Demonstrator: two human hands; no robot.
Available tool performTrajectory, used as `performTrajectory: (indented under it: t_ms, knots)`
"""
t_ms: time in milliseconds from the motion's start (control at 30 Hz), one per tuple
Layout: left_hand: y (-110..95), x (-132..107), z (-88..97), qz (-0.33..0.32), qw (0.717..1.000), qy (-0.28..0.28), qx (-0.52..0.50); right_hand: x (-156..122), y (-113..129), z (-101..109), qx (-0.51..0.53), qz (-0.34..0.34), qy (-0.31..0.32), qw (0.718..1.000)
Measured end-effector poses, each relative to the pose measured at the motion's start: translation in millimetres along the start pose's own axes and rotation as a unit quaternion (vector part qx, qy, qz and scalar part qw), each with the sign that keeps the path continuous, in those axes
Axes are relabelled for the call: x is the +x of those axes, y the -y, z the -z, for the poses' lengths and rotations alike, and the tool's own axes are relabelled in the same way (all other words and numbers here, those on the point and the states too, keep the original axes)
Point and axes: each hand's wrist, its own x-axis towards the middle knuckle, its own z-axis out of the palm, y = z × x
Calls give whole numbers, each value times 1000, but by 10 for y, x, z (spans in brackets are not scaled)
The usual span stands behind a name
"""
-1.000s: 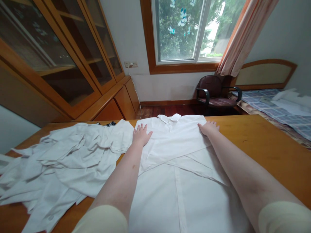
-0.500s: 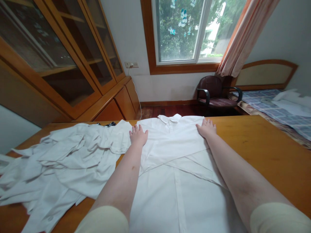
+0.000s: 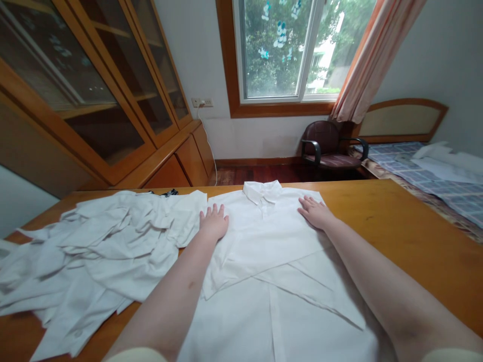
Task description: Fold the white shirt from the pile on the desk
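A white collared shirt lies front up on the wooden table, its collar toward the far edge. Its sleeves are folded across the chest and overlap, with creases running diagonally. On the left shoulder side my left hand rests flat, fingers spread. My right hand lies flat on the right shoulder side, its fingers also apart. Neither hand grips the cloth. The shirt's lower end runs out of view at the bottom.
A heap of crumpled white clothes covers the left of the wooden table. Beyond the table stand a glass-door cabinet, a dark red armchair and a bed. A white cord hangs from the wall socket.
The shirt has slid toward me, and its collar now shows more fully. Both hands have come nearer with it, staying flat on the shoulders. The view has shifted slightly.
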Motion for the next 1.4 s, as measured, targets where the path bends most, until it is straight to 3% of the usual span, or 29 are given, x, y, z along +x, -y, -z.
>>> performTrajectory:
  t_ms: [67, 167, 233, 267, 367, 433, 533, 700, 1167, 1400]
  knots:
    - [-58, -19, 104, 13, 999, 34, 9, -17, 90, 108, 11, -36, 39, 999]
    - [-216, 35, 289, 20, 995, 93, 9, 55, 303, 281, 14, -142, 111, 983]
    - [-346, 90, 354, 26, 997, 76, -15, 123, 467, 338, 10, -194, 82, 978]
    - [-409, 115, 353, 29, 998, 38, -30, 152, 541, 335, 10, -199, 43, 979]
    - [-557, 166, 215, 4, 991, -117, -63, 198, 681, 203, 33, -127, -109, 985]
    - [-606, 198, 70, -52, 985, -147, -72, 215, 694, 63, 63, -53, -154, 985]
    - [-617, 255, -84, -92, 986, -115, -83, 255, 647, -91, 103, 6, -116, 988]
    - [-613, 297, -94, -91, 987, -101, -88, 313, 604, -100, 122, 7, -100, 987]
    - [-683, 210, 8, -116, 963, -146, -193, 227, 585, -28, 256, 56, -228, 938]
    - [-687, 262, -9, -136, 971, -96, -170, 170, 557, -13, 291, 120, -231, 921]
